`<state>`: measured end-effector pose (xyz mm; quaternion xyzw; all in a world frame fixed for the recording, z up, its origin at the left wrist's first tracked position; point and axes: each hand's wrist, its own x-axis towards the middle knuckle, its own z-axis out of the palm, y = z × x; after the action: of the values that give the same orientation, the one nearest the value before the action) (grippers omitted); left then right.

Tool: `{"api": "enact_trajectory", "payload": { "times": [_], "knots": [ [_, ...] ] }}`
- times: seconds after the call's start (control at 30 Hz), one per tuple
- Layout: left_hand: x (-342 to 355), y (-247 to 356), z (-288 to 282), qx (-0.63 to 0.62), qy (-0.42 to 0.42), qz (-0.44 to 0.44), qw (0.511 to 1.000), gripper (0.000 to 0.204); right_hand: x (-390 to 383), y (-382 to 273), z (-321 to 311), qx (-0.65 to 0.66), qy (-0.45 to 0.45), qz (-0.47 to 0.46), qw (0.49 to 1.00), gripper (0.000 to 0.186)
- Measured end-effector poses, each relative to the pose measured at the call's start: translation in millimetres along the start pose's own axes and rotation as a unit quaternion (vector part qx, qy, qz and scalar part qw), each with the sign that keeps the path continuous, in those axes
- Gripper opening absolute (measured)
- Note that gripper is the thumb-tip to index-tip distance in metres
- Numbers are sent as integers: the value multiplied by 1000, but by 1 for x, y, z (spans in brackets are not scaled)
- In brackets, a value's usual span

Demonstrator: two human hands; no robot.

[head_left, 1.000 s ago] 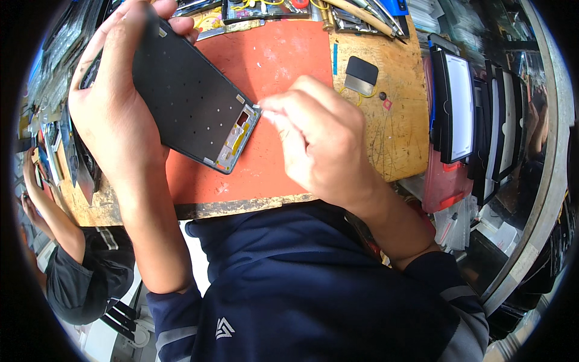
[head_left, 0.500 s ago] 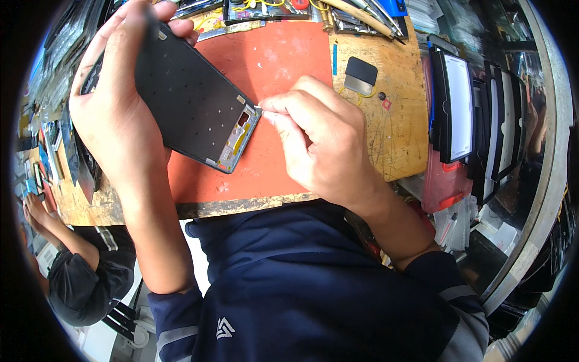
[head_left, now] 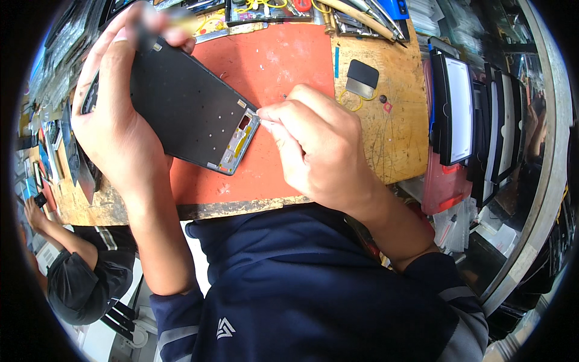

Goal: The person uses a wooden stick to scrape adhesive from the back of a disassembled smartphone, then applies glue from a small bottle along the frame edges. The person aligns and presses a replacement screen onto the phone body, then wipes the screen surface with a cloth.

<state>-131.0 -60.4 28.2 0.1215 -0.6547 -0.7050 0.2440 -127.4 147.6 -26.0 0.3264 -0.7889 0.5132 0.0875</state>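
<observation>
Left hand [head_left: 117,120] grips a dark phone frame [head_left: 187,108], fingers wrapped over the far upper end and along the left edge, holding it tilted up off the orange mat [head_left: 283,60]. Frame's long axis runs diagonal, upper left to lower right; the lower-right end, with exposed yellow and red parts, points at the right hand [head_left: 319,151]. Right hand is closed in a narrow pinch, thumb and forefinger pressed on something thin at the frame's lower-right corner; what that is, too small to tell. Pinch tips touch or sit just beside that corner, so right hand is the one at the working end, left only steadies the other end. Frame sits over the mat's left half, above the near edge of the wooden worktop [head_left: 386,139].

Around: small dark square part [head_left: 362,73] on the worktop right of the mat, well apart from both hands. Tools [head_left: 362,18] cluttered along the far edge. Rack of flat screen panels [head_left: 461,108] stands upright at right. Another person [head_left: 78,271] in dark clothes at lower left, separate from this work.
</observation>
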Motion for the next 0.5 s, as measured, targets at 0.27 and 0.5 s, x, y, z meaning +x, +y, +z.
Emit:
{"api": "enact_trajectory", "payload": {
  "times": [0.27,0.5],
  "knots": [
    [-10,-4,-4,-16,13,22,1000,40,-1,-4,-1,24,-34,-15,999,17],
    [-10,-4,-5,-27,9,24,999,39,-3,-5,-1,-51,-31,-10,998,17]
  ]
}}
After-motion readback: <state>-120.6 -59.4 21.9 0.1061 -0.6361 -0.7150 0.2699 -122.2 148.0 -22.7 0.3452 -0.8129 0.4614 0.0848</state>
